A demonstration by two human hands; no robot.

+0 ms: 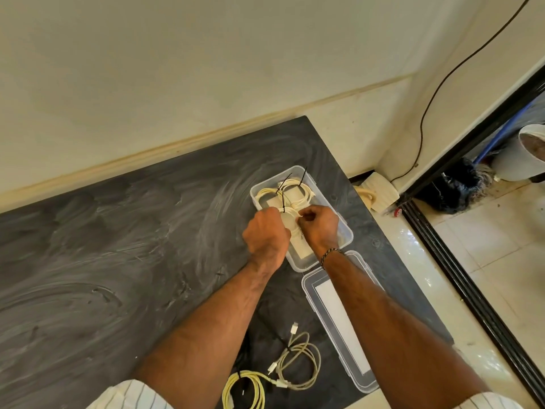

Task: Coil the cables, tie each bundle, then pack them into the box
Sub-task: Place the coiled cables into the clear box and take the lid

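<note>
Two tied coils [274,370] wait near me; both hands, left [267,228] & right [320,224], pinch a white coil [290,215] over the box [346,231], so I'll tuck it flat w/ ties up.

Both hands work over the clear plastic box [345,228] on the dark table [118,246]. The left hand [267,231] and right hand [320,224] pinch a white cable coil [290,221] above the box. Tied white coils [295,191] with black zip ties [283,199] lie inside, toward 12 o'clock. The lid [339,320] lies at 6 o'clock of the box. A grey coil [300,361] and a yellow coil [244,391] lie at 9 o'clock of the lid.
</note>
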